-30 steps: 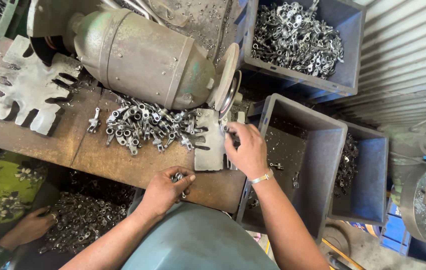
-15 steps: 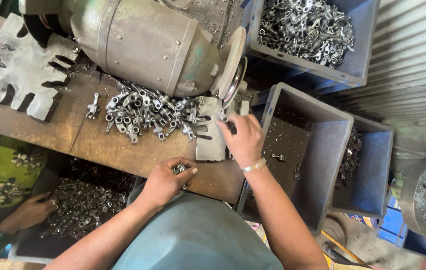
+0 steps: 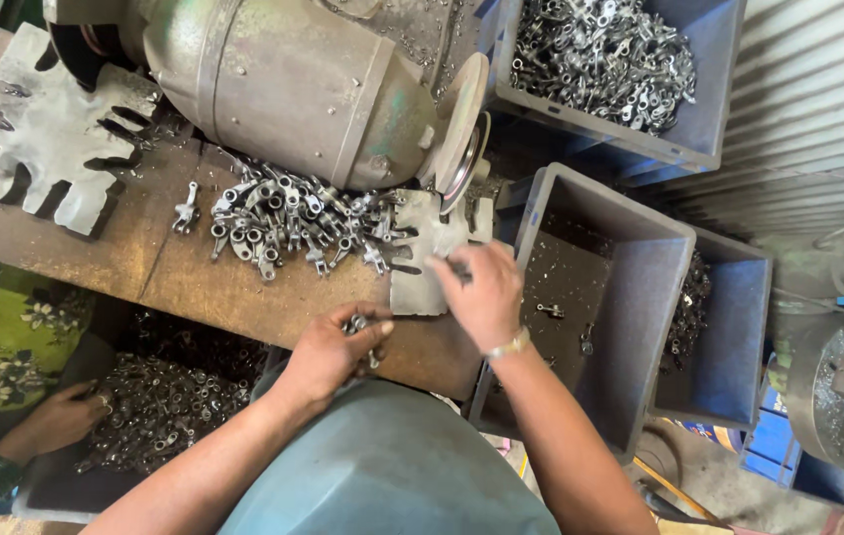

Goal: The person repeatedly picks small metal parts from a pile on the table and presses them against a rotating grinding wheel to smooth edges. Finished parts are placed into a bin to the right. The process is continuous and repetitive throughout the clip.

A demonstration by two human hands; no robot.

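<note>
The left hand (image 3: 328,352) is curled shut around a few small metal parts (image 3: 360,325). The fingers wrap over them, and only the tips of the parts peek out by the thumb. This hand sits at the near edge of the wooden bench (image 3: 194,287), just in front of the big grinding machine (image 3: 273,84).

The right hand (image 3: 481,292) is bent, with its fingertips pinched on one small part (image 3: 453,267). It holds that part on the notched metal plate (image 3: 422,263), which lies right below the round grinding wheel (image 3: 461,129) on the machine's end. A thin band is on this wrist.

These parts look like hard, stiff metal. Each one is probably light, but a handful would feel heavy. They look bumpy and a bit shiny, so they could slip. The best place to hold one is likely its thin middle, with the fingertips kept away from the wheel.

A pile of the same parts (image 3: 288,223) lies on the bench just in front of the machine. A bigger cut metal plate (image 3: 40,139) lies beside the machine's other end.

A grey bin (image 3: 630,297) stands beside the bench, nearly bare inside. Another bin (image 3: 729,327) sits next to it. A third bin full of parts (image 3: 600,59) is past the wheel.

Another person's hand (image 3: 60,421) rests in a heap of parts below the bench.
</note>
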